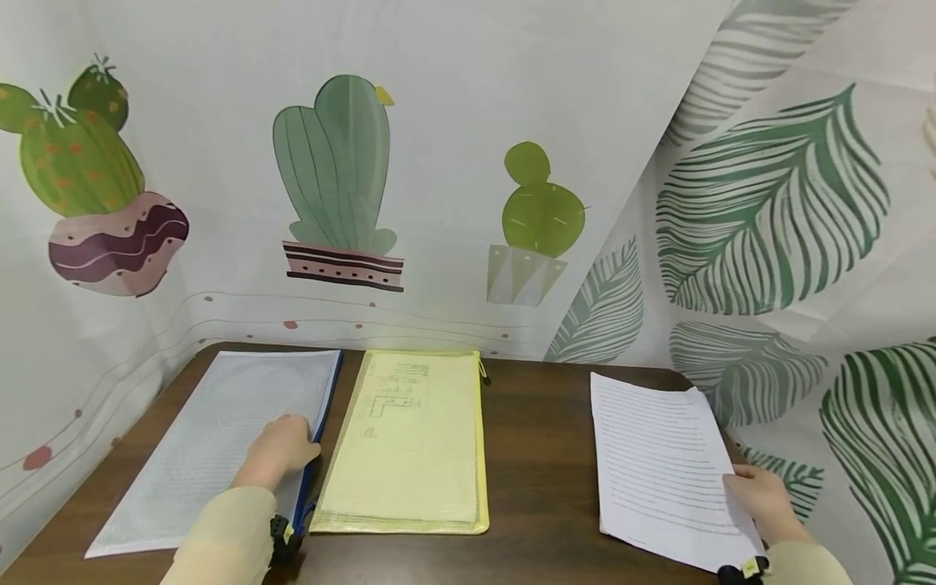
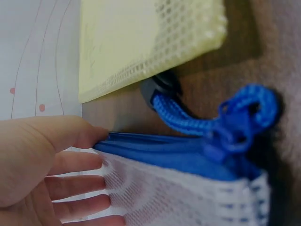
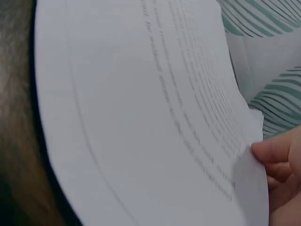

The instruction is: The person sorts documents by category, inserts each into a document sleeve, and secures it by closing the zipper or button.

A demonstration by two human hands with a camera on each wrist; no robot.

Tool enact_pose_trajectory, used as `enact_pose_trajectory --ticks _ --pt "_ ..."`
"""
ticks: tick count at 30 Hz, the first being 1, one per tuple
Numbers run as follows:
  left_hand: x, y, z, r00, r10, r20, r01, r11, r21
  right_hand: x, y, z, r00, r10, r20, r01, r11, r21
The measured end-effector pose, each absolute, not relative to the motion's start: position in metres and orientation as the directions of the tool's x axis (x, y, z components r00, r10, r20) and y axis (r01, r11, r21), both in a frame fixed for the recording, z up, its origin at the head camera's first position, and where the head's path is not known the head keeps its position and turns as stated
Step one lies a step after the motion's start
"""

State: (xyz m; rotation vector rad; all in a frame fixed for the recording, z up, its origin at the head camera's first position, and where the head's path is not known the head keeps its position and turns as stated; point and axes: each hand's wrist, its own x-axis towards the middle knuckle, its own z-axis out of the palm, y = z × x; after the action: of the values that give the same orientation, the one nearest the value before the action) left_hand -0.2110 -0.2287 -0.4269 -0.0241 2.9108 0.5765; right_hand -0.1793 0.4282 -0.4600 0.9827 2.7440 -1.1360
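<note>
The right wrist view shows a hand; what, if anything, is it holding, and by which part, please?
The right hand pinches the white, rectangular printed paper by its right edge, as seen from the head view.

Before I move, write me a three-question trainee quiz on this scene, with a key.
1. Which hand grips the printed paper?
2. True or false: the printed paper lies on top of the yellow pouch.
3. What colour is the zip edge of the white pouch, by the left hand? A: yellow. B: blue. C: green.

Key:
1. The right hand.
2. False; bare table shows between them.
3. B.
</note>
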Motion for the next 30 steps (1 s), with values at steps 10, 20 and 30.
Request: enact_pose_trajectory --ticks 10,20,30 --pt "-0.207 -0.23 -0.437 -0.995 -0.016 -0.096 -0.056 0.9 0.432 -0.177 0.44 -0.459 -0.827 0.482 -0.289 0.528 0.492 -0.692" --pt "-0.198 -0.22 -0.439 -0.99 -0.135 -0.028 -0.131 0.862 0.489 -0.174 0.43 -0.441 -0.868 0.358 -0.344 0.474 0.388 -0.791" --pt "-0.194 -0.222 -0.439 -0.981 -0.193 0.033 -0.139 0.804 0.579 -0.174 0.413 -0.443 -0.889 0.296 -0.348 0.404 0.152 -0.902"
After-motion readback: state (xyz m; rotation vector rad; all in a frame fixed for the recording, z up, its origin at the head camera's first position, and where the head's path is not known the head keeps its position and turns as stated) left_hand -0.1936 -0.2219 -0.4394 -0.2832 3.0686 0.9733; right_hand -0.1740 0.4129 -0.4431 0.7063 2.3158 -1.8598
